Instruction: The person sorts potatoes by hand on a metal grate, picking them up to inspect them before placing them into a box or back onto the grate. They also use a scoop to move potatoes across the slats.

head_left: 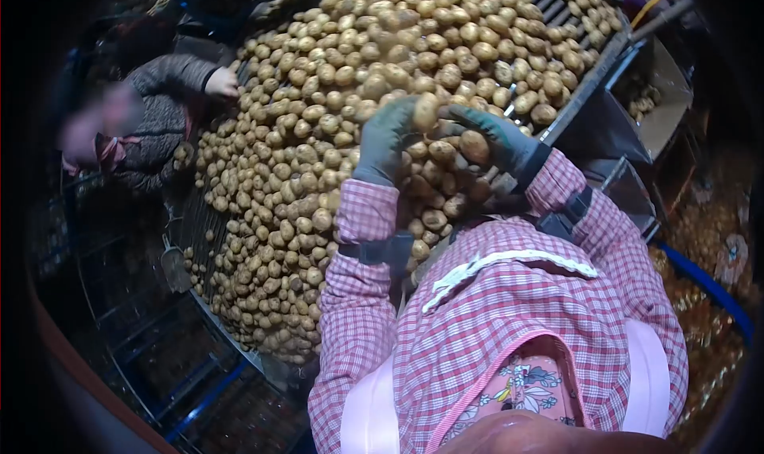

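Note:
A wide heap of potatoes [302, 136] spreads in front of me. My left hand [386, 140], in a grey-green glove, is closed on the side of a pale potato [426, 112] raised above the heap. Opposite it, my right hand [505, 140], in a matching glove, curls its fingers leftward over a browner potato [475, 147], which lies against its palm side. Part of that grip is hidden. Just below both hands, more potatoes [434, 219] are piled close to my body.
A co-worker's bare hand [223, 82] touches the heap's left edge. Dark slats [549, 0] show at the top of the sorting surface. A metal side rail [589, 80] and a chute [656, 96] stand at right, with a blue pipe [708, 283] below.

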### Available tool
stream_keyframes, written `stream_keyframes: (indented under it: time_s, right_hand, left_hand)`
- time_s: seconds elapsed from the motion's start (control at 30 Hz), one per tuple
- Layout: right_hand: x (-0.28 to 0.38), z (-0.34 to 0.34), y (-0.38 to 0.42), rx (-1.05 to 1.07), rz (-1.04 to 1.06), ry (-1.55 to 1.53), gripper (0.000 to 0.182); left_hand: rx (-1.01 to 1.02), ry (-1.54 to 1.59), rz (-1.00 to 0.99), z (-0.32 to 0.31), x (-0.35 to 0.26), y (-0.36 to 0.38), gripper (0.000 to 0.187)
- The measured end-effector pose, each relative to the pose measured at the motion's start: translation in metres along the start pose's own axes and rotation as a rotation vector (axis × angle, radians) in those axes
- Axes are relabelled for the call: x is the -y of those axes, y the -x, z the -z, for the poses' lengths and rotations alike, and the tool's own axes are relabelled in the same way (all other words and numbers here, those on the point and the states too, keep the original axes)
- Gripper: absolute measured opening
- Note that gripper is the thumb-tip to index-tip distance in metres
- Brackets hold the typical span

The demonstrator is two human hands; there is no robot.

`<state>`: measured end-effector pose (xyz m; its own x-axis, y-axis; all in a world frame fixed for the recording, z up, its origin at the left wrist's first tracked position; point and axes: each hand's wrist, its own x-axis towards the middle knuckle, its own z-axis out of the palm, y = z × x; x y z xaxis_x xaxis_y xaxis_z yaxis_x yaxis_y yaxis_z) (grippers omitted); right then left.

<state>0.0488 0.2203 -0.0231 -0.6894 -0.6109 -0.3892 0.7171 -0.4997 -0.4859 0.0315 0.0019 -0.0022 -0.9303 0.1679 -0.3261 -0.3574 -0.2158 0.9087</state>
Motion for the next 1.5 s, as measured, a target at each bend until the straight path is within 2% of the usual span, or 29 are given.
stream_keyframes:
  time_s: [0.03,0.07,0.13,0.2,0.23,0.27,0.33,0.37,0.43,0.47,0.57,0.6,0.63,0.7,0.73,0.8,0.83,0.9,0.97,1.0,1.03,1.07,1.1,1.2,1.27,1.33,1.37,1.4,1.5]
  right_hand:
    - [0.01,-0.009,0.01,-0.02,-0.09,-0.034,0.039]
    - [0.008,-0.015,0.015,-0.054,0.07,0.095,0.038]
    - [-0.003,0.017,0.016,-0.075,0.054,0.167,0.038]
    - [-0.01,0.055,0.028,-0.022,0.034,0.166,0.037]
    - [-0.011,0.071,0.038,-0.004,0.031,0.168,0.037]
    - [-0.014,0.086,0.044,-0.059,0.004,0.013,0.037]
    - [-0.002,0.094,0.087,-0.213,0.147,0.011,0.041]
    - [0.003,0.1,0.098,-0.371,0.182,-0.046,0.046]
    - [0.019,0.121,0.147,-0.469,0.294,0.042,0.047]
    - [0.021,0.132,0.173,-0.509,0.339,0.081,0.047]
    - [0.03,0.179,0.237,-0.741,0.538,-0.074,0.048]
    - [0.027,0.216,0.26,-0.816,0.555,-0.047,0.047]
    - [0.032,0.23,0.279,-0.866,0.667,-0.026,0.046]
    - [0.048,0.242,0.319,-1.067,0.744,0.037,0.047]
    - [0.053,0.257,0.341,-1.031,0.783,0.052,0.046]
    - [0.069,0.289,0.38,-1.154,0.736,0.011,0.042]
    - [0.077,0.284,0.387,-1.272,0.789,0.033,0.042]
    - [0.104,0.3,0.415,-1.432,0.786,0.261,0.047]
    - [0.135,0.411,0.489,-1.177,0.776,0.641,0.037]
    - [0.156,0.391,0.484,-0.872,0.636,0.246,0.029]
    - [0.161,0.331,0.444,-1.149,0.751,0.234,0.035]
    - [0.174,0.375,0.439,-1.085,0.646,0.251,0.033]
    - [0.188,0.419,0.433,-1.018,0.541,0.276,0.036]
    - [0.212,0.464,0.34,-0.961,0.54,0.682,0.049]
    - [0.169,0.263,0.222,-0.618,0.496,0.636,0.045]
    - [0.117,0.18,0.138,-0.571,0.55,0.673,0.04]
    - [0.092,0.127,0.115,-0.442,0.502,0.779,0.038]
    - [0.072,0.094,0.095,-0.366,0.415,0.784,0.038]
    - [0.021,0.025,0.038,-0.156,0.046,0.695,0.04]
  left_hand:
    - [0.016,-0.019,0.019,-0.015,0.011,0.006,0.025]
    - [-0.054,-0.203,0.021,-0.023,0.021,0.009,0.024]
    - [-0.035,-0.593,-0.249,-0.038,0.025,0.014,0.024]
    - [-0.036,-0.675,-0.328,-0.045,0.029,0.016,0.022]
    - [-0.053,-0.631,-0.321,-0.05,0.029,0.017,0.018]
    - [-0.039,-0.658,-0.332,-0.047,0.033,0.015,0.018]
    - [-0.044,-0.63,-0.266,-0.041,0.046,0.012,0.019]
    - [-0.046,-0.485,-0.086,-0.048,0.038,0.02,0.019]
    - [-0.018,-0.521,-0.145,-0.049,0.042,0.026,0.02]
    - [-0.027,-0.518,-0.11,-0.039,0.051,0.027,0.021]
    - [-0.048,-0.41,-0.008,-0.027,0.06,0.037,0.023]
    - [-0.05,-0.399,0.008,-0.024,0.063,0.04,0.024]
    - [-0.056,-0.387,0.023,-0.022,0.065,0.041,0.025]
    - [-0.069,-0.398,0.018,-0.017,0.067,0.044,0.025]
    - [-0.081,-0.402,0.017,-0.014,0.068,0.046,0.025]
    - [-0.076,-0.356,0.033,-0.003,0.071,0.049,0.025]
    - [-0.103,-0.373,0.031,0.0,0.071,0.051,0.025]
    - [-0.176,-0.459,0.014,0.005,0.071,0.06,0.026]
    - [-0.186,-0.437,0.028,0.026,0.075,0.068,0.025]
    - [-0.236,-0.455,0.04,0.032,0.067,0.076,0.025]
    - [-0.287,-0.547,-0.076,0.045,0.063,0.081,0.024]
    - [-0.34,-0.653,-0.182,0.06,0.059,0.088,0.024]
    - [-0.427,-0.607,-0.149,0.074,0.053,0.098,0.023]
    - [-0.672,-0.428,-0.125,0.122,0.028,0.132,0.022]
    - [-0.796,-0.352,-0.122,0.137,0.025,0.161,0.021]
    - [-0.91,-0.349,-0.105,0.153,0.021,0.187,0.021]
    - [-0.883,-0.371,-0.104,0.158,0.029,0.2,0.022]
    - [-0.81,-0.44,-0.036,0.172,0.042,0.209,0.022]
    - [-0.726,-0.809,-0.102,0.15,0.071,0.207,0.025]
